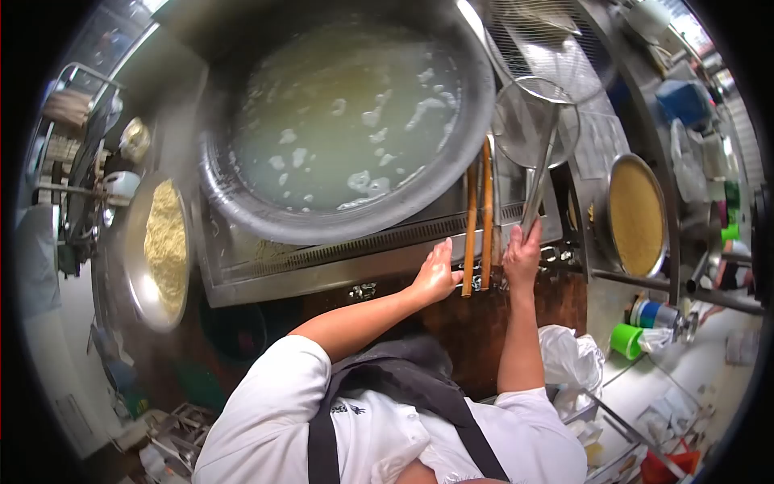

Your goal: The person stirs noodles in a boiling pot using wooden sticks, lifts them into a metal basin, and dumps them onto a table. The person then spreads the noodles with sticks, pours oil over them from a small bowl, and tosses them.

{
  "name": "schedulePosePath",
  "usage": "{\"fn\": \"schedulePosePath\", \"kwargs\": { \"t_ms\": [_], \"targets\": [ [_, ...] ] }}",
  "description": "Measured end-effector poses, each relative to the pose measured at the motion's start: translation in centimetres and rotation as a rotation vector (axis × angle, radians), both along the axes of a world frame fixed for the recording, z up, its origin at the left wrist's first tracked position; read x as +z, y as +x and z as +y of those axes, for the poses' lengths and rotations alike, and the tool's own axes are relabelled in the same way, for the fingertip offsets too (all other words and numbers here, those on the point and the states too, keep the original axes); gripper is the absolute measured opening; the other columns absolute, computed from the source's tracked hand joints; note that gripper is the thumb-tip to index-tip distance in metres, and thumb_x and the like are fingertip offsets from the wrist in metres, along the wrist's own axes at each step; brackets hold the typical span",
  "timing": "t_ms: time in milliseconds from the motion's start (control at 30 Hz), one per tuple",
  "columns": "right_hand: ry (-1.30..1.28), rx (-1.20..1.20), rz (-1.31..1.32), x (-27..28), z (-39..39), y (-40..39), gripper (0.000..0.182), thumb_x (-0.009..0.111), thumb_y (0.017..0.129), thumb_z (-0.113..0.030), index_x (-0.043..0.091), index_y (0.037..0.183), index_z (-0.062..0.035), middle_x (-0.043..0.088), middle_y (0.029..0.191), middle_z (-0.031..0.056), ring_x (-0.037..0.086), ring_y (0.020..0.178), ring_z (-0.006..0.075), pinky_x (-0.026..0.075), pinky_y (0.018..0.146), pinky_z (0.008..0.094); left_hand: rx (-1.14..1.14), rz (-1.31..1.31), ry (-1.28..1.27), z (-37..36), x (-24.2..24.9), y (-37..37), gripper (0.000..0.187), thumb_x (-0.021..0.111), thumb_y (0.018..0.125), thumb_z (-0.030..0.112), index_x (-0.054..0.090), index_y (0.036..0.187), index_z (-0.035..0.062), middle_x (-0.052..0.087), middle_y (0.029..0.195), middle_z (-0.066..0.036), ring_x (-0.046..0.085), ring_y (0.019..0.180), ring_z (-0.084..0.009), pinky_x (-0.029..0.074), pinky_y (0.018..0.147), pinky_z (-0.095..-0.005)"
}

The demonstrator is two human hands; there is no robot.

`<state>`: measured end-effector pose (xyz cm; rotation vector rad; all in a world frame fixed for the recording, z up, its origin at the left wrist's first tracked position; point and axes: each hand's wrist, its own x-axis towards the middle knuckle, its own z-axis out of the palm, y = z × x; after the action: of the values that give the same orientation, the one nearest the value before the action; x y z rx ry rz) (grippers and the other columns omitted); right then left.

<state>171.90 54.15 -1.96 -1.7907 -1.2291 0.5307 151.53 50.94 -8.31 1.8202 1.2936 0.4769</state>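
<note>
A large metal pot holds cloudy, pale liquid with patches of white foam floating on it. My right hand is closed around the long metal handle of a round mesh strainer, which is to the right of the pot. Just in front of the stove edge, my left hand has its fingers stretched out and holds nothing. Close to its right lie two long wooden sticks, with a metal handle alongside them.
On the left stands a metal bowl heaped with pale yellow, crumbly food. A round pan of tan, grainy material is on the right. Behind the strainer sits a wire rack. A green container and a white plastic bag are lower right.
</note>
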Motion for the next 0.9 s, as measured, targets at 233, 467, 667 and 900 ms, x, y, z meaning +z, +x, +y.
{"fn": "schedulePosePath", "kwargs": {
  "t_ms": [233,467,667,900],
  "targets": [
    [-0.086,0.225,-0.456,2.0,25.1,-4.3,0.032,0.054,0.096,-0.018,0.049,0.119,0.0044,0.065,0.092,0.0355,0.061,0.091,0.0541,0.049,0.079,0.0582,0.084,-0.14,-0.289,-3.2,7.7,-11.7,0.063,0.067,0.092,0.021,0.042,0.144,-0.0036,0.059,0.121,-0.02,0.062,0.1,-0.0326,0.051,0.091,-0.0385],
    [-0.315,0.433,-0.598,0.8,41.5,-20.4,0.041,0.029,0.101,-0.019,0.057,0.119,0.0046,0.067,0.114,0.0295,0.064,0.11,0.0452,0.051,0.094,0.0529,0.718,-0.324,-0.416,-9.9,7.4,-22.7,0.051,0.068,0.093,0.012,0.052,0.14,-0.0017,0.068,0.111,-0.009,0.061,0.082,-0.01,0.053,0.079,-0.0267],
    [-0.452,0.947,-0.756,-3.2,33.9,-26.1,0.03,0.051,0.087,-0.003,0.051,0.116,0.0039,0.07,0.086,0.0244,0.071,0.075,0.0367,0.056,0.067,0.048,0.994,-0.546,-0.341,-12.9,8.7,-27.6,0.06,0.064,0.094,0.007,0.039,0.147,-0.0049,0.062,0.114,-0.01,0.061,0.084,-0.0096,0.053,0.077,-0.0259],
    [-0.833,1.062,-0.079,2.0,15.9,-25.5,0.029,0.064,0.09,-0.019,0.052,0.109,-0.0007,0.056,0.065,0.0055,0.057,0.051,0.017,0.047,0.044,0.0358,1.072,-0.594,-0.277,-11.4,8.7,-31.5,0.07,0.062,0.096,0.014,0.025,0.154,-0.0005,0.061,0.12,-0.015,0.064,0.082,-0.0137,0.052,0.067,-0.0242]
  ]
}}
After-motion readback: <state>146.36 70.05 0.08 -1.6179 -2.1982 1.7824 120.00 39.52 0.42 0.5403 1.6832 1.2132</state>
